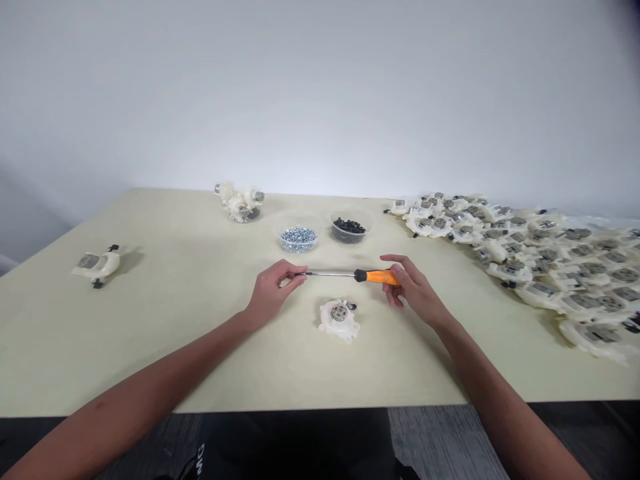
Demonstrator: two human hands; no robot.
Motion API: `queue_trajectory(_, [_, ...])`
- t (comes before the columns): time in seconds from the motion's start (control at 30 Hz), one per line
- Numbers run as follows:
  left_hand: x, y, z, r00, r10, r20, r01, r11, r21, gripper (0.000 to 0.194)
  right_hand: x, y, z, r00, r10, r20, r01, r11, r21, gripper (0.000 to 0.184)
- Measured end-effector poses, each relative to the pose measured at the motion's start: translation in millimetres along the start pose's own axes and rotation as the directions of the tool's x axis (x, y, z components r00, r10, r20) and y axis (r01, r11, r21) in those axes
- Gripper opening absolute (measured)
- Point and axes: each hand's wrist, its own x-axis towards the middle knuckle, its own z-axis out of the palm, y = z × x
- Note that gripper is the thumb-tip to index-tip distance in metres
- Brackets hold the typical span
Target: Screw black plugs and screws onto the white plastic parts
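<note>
An orange-handled screwdriver lies level above the table, held between my two hands. My right hand grips the end of its handle between thumb and fingers, other fingers spread. At the shaft's tip, my left hand pinches with thumb and forefinger; whether a screw is there is too small to tell. Below the shaft, on the table, rests a white plastic part with a round metal motor in its middle and a small black piece at its edge. Neither hand touches that part.
Beyond the hands stand a clear bowl of silvery screws and a bowl of small black pieces. Many similar white parts cover the table's right side. One white part lies far left; a cluster sits at the back.
</note>
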Motion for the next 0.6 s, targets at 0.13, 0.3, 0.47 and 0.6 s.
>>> queue_trajectory(0.13, [-1.0, -1.2, 1.2, 1.0, 0.005, 0.001, -0.005, 1.0, 0.019, 0.018, 0.7, 1.5, -1.8, 0.995, -0.095, -0.013, 0.095, 0.995, 0.008, 0.045])
queue_trajectory(0.3, [-1.4, -1.2, 1.4, 1.0, -0.025, 0.018, 0.025, 1.0, 0.0, 0.018, 0.9, 0.7, -1.2, 1.0, -0.011, -0.027, 0.011, 1.0, -0.019, 0.039])
queue_trajectory(0.47, [-1.0, 0.4, 1.0, 0.997, -0.074, 0.004, 0.074, 0.997, -0.028, 0.018, -0.2, 0.0, -0.5, 0.991, -0.126, -0.038, 0.125, 0.992, -0.023, 0.044])
queue_trajectory(0.6, [-0.8, 1.4, 0.9, 0.998, -0.062, 0.022, 0.062, 0.998, -0.016, 0.018, -0.8, -0.1, -0.8, 0.998, -0.047, -0.044, 0.046, 0.998, -0.041, 0.037])
